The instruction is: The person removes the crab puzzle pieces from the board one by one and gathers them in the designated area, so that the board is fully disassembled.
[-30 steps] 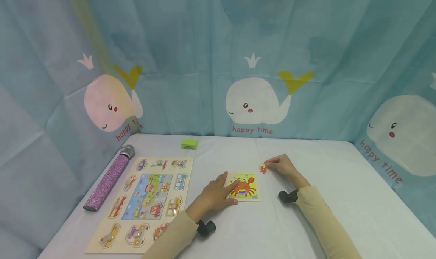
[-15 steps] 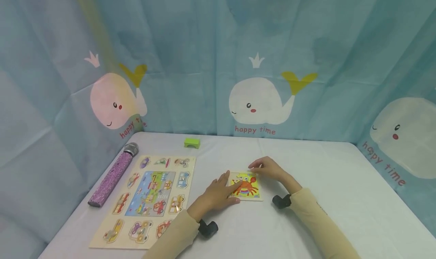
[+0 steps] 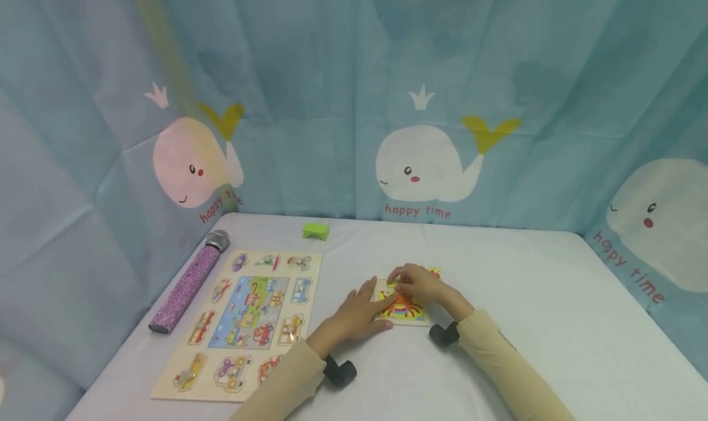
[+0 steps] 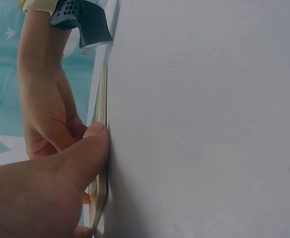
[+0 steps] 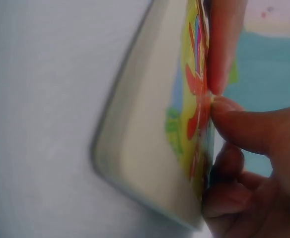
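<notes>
A small square crab puzzle [image 3: 402, 314] lies flat on the white table. My left hand [image 3: 356, 316] rests over its left side, fingers spread and straight, thumb [image 4: 96, 134] against the board's front edge. From the far right side my right hand [image 3: 423, 284] reaches over the puzzle, covering part of the crab. Its curled thumb and index finger pinch at a yellow puzzle piece [image 3: 391, 281], mostly hidden by the fingers. The right wrist view shows the right thumb [image 5: 227, 116] right at the crab picture. Behind the right hand lies a loose red-and-yellow puzzle piece [image 3: 436, 272].
To the left lies a large wooden vehicle peg puzzle [image 3: 318, 286], with a pink glittery microphone [image 3: 188, 286] beyond it. A green arched block [image 3: 315, 231] stands near the back edge. A blue whale-print curtain [image 3: 310, 132] encloses the table.
My right hand has let go of the red-and-yellow piece on the table and moved left over the crab puzzle. The left hand stays on the board. The head view has shifted slightly.
</notes>
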Action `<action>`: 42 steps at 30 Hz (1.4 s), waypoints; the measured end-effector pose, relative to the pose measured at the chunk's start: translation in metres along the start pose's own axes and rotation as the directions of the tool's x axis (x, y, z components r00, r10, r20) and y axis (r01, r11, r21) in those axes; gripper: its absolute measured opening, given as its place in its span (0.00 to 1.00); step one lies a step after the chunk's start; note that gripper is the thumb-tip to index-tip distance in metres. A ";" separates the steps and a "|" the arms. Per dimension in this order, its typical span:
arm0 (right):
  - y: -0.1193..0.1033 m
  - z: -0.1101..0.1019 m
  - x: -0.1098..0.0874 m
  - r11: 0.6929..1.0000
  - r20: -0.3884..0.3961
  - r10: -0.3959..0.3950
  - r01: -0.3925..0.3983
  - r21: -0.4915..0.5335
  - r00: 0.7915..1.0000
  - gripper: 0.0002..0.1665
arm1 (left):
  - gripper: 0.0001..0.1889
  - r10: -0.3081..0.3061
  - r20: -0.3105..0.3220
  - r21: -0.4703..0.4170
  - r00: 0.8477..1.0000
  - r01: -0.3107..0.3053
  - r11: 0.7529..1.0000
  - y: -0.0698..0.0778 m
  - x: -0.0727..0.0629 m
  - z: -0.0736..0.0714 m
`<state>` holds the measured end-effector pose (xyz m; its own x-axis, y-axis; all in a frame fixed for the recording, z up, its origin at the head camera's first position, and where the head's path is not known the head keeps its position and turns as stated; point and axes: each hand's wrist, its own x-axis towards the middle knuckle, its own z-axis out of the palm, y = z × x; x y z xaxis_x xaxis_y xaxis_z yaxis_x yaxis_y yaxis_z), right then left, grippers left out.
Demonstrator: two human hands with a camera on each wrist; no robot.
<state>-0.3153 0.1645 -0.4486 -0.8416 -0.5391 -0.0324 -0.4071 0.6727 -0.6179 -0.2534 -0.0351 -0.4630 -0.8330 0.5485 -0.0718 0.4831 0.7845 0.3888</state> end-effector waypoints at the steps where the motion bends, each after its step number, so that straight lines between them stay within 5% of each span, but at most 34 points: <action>1: 0.000 0.000 0.000 1.000 0.004 -0.008 0.008 -0.005 1.000 0.11 | 0.31 -0.001 0.000 0.004 1.000 0.001 1.000 0.000 0.000 0.000; 16: 0.004 0.004 0.000 0.999 -0.057 -0.044 0.043 -0.026 0.997 0.10 | 0.30 -0.010 0.001 0.003 1.000 0.010 1.000 0.001 0.000 0.001; 24: 0.011 -0.005 0.003 0.995 -0.131 0.076 -0.068 0.068 0.988 0.10 | 0.31 -0.027 0.004 0.003 1.000 0.027 1.000 0.001 0.000 0.000; 32: 0.025 -0.006 -0.001 0.960 -0.093 0.228 -0.207 0.189 0.969 0.06 | 0.31 -0.043 0.007 -0.011 0.999 0.043 0.999 0.002 0.001 0.000; 42: 0.036 -0.035 -0.015 0.901 -0.189 0.384 -0.321 0.293 0.904 0.14 | 0.31 -0.037 0.014 -0.004 0.999 0.037 0.999 0.000 0.001 0.000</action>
<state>-0.3298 0.2147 -0.4424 -0.9841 -0.1330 -0.1176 0.0076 0.6300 -0.7765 -0.2544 -0.0339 -0.4633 -0.8463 0.5234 -0.0990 0.4511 0.8031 0.3894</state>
